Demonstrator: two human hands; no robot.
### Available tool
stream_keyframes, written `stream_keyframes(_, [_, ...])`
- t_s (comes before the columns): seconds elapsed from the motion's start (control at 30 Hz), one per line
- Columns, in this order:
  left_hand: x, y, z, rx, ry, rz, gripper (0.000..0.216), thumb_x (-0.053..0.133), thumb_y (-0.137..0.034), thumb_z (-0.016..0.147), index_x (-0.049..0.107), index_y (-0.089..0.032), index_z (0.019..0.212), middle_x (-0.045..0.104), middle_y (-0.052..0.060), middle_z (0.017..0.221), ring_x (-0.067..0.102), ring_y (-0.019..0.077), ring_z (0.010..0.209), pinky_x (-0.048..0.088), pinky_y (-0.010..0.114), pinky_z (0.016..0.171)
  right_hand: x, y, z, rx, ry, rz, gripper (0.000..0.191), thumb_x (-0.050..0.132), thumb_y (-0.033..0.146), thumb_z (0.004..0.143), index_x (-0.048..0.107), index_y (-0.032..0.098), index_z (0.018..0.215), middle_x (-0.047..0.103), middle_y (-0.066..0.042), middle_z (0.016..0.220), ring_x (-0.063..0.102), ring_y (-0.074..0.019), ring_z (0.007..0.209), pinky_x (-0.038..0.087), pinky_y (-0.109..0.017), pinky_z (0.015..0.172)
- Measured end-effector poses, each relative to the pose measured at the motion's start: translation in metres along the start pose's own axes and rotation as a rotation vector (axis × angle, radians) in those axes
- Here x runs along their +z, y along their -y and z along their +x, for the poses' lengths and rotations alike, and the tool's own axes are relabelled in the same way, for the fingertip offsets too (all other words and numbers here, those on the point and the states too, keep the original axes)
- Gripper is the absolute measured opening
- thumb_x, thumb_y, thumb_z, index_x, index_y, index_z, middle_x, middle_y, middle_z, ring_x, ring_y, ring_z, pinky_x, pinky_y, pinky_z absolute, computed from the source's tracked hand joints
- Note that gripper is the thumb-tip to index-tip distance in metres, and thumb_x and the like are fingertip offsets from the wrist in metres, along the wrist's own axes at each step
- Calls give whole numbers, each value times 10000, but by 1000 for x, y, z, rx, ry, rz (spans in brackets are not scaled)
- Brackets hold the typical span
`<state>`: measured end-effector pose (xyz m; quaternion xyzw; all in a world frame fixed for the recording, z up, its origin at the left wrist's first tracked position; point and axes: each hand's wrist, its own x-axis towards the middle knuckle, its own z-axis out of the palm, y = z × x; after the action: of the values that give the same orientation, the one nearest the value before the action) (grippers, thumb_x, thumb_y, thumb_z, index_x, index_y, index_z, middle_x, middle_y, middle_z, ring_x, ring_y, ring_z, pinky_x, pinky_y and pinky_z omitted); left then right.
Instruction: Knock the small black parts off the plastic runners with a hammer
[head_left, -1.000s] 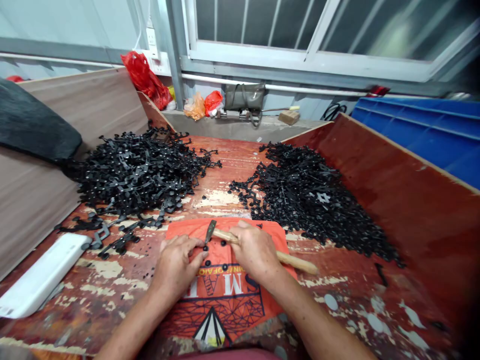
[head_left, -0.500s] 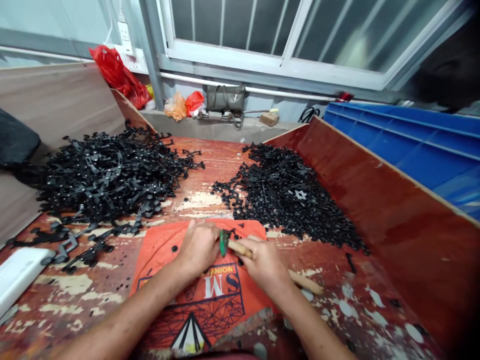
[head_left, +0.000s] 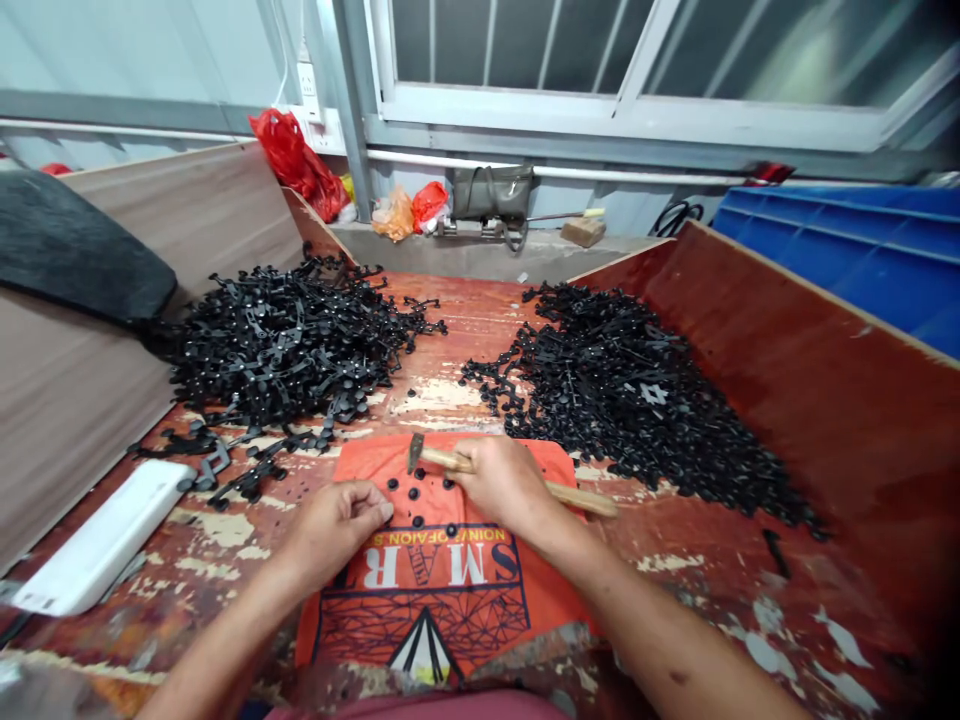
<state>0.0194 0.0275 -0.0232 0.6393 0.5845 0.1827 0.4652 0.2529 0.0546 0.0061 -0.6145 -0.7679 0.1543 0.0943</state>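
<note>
My right hand [head_left: 504,482] is wrapped round the wooden handle of a small hammer [head_left: 577,494], whose metal head [head_left: 415,452] points left over an orange printed cloth [head_left: 435,580]. My left hand [head_left: 337,525] rests on the cloth's left edge, fingers curled, its fingertips touching a small black round piece. Several small black round pieces [head_left: 417,496] lie on the cloth between the two hands.
A heap of black plastic frames [head_left: 277,345] lies at the left and a heap of smaller black parts [head_left: 630,395] at the right. The worn red wooden bench [head_left: 750,620] has raised board sides. A white flat device [head_left: 105,540] lies at the left; blue crates [head_left: 847,260] stand at the right.
The hammer head has swung from upright beside my left hand to pointing left. My left hand has drawn back to the cloth's left edge, leaving several black pieces on it.
</note>
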Motion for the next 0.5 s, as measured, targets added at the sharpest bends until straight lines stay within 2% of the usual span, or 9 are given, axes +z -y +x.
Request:
stream_keyframes(0.1, [7,-1,3,23,-37,97,317,516,-429,838,579,-183,649,532,-42,541,466,120,521,317,224,537,8,17,9,-37,6,-35,170,615,328,861,724,248,757,705,-11,772,605,-156,680,322,-256,561])
stream_keyframes(0.2, [5,-8,4,45,-113,288,278,516,-379,846,605,-197,655,599,-24,584,527,144,568,316,237,561,1,19,4,-48,10,-53,179,581,298,880,735,255,799,702,-18,832,606,-156,709,351,-256,597])
stream_keyframes(0.3, [-1,-12,3,69,-227,426,217,536,-358,847,627,-216,711,638,-16,643,560,162,622,321,248,588,-18,0,-14,-19,-20,-59,200,528,260,913,728,267,914,696,-19,933,610,-158,768,365,-255,634])
stream_keyframes(0.37, [-4,-16,5,120,-261,449,200,529,-349,861,632,-224,743,629,-17,634,563,166,630,337,254,608,-26,-18,-32,7,-23,-32,225,502,260,933,716,268,865,681,2,867,607,-146,735,363,-247,623])
stream_keyframes(0.43, [-6,-25,11,204,-260,445,195,517,-320,871,636,-221,753,637,-12,652,574,167,656,360,258,638,-24,-33,-51,3,50,2,224,529,255,914,701,266,771,654,22,769,592,-135,664,350,-240,589])
stream_keyframes(0.5, [-4,-40,22,286,-241,428,183,517,-283,867,643,-212,755,661,-3,700,588,164,689,378,256,660,-13,-43,-69,12,60,-8,211,537,205,893,705,274,786,660,25,802,603,-132,687,356,-234,605])
